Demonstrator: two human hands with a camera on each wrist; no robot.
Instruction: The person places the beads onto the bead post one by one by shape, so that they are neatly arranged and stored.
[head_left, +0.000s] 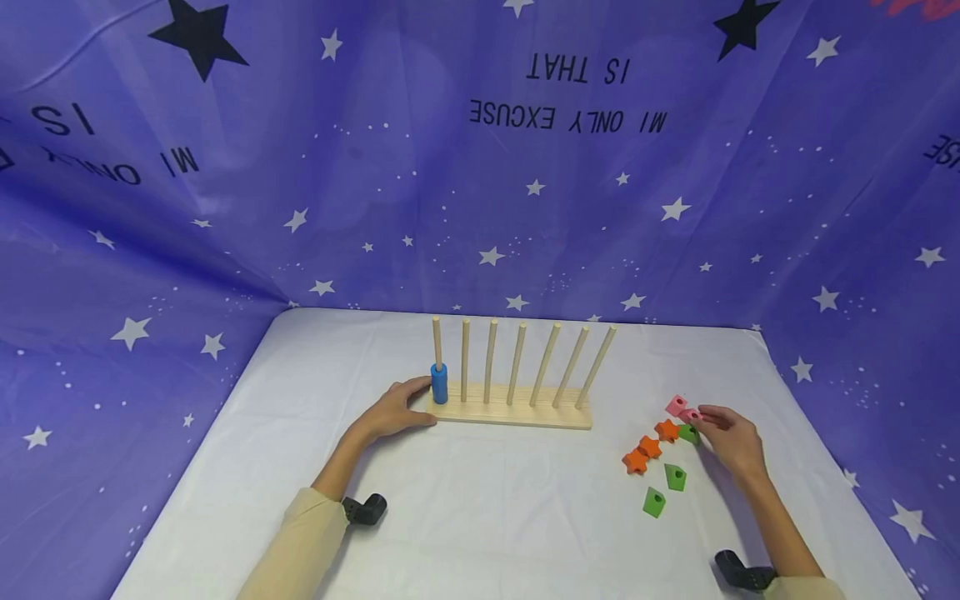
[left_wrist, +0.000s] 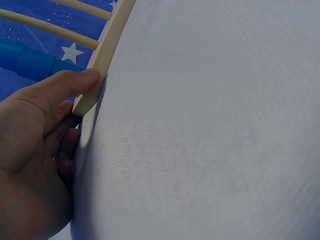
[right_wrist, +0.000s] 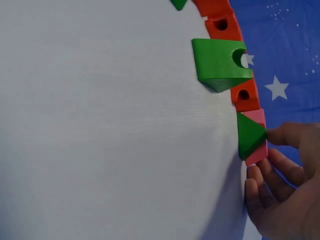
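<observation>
A wooden peg board point(head_left: 517, 421) with a row of upright pegs stands on the white table. Blue cylindrical pieces point(head_left: 439, 385) sit on its leftmost peg. My left hand point(head_left: 390, 411) grips that end of the board, thumb on its front edge and fingers behind, as the left wrist view shows. Over at the right, my right hand point(head_left: 735, 442) pinches a pink block point(head_left: 691, 415) between thumb and fingers. A second pink block point(head_left: 677, 406) lies just beyond it. Close in front is a green block point(head_left: 688, 433), which partly covers the pink one in the right wrist view.
Three orange star-shaped blocks point(head_left: 649, 447) lie in a slanting line left of the right hand. Two more green blocks, one farther point(head_left: 676, 477) and one nearer point(head_left: 654, 502), rest in front of them. A purple star-printed cloth point(head_left: 450, 208) hangs behind the white table point(head_left: 510, 517).
</observation>
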